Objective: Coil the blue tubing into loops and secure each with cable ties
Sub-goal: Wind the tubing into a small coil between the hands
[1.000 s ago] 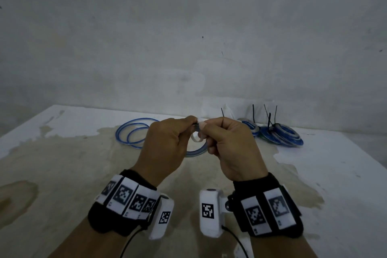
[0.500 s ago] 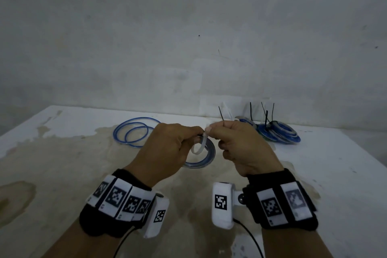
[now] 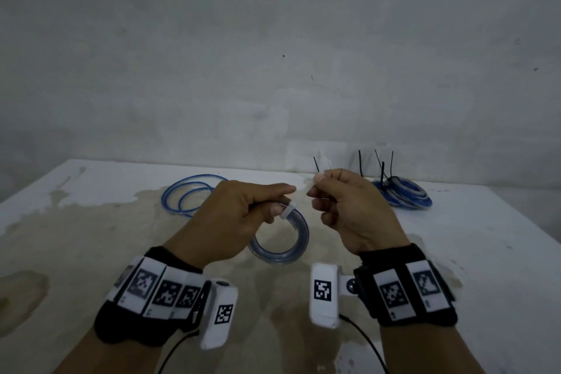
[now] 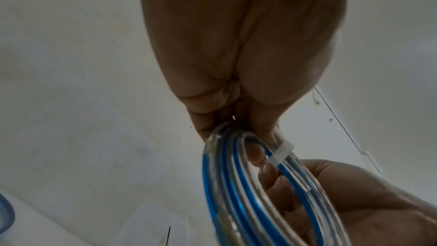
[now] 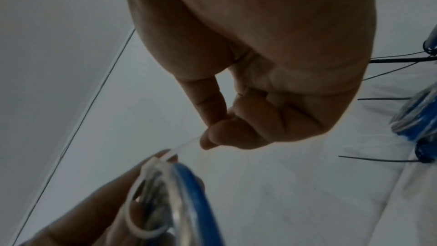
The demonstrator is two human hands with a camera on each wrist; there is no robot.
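Currently I see both hands raised above the table, close together but not touching. My left hand has its fingers curled around the top of a small coil of blue tubing, which hangs below the grip, clear of the table surface. From the left wrist view, the coil consists of several turns of clear and blue tube lying side by side, with the fingers wrapped through the loop.

A white cable tie encircles the bundle just beside the left fingertips; the left wrist view shows its band crossing the turns. My right hand pinches the free tail of this tie between thumb and forefinger, other fingers curled. In the right wrist view the tail runs straight from the pinch to the tie head at the coil, and a slack loop of the tie is still visible around the bundle there.

Elsewhere on the table:
- Loose blue tubing lies in wide loops at the far left, behind the left hand.
- A stack of finished coils lies at the far right near the wall, with black tie tails standing up from it.
- A brownish stain covers much of the table surface.
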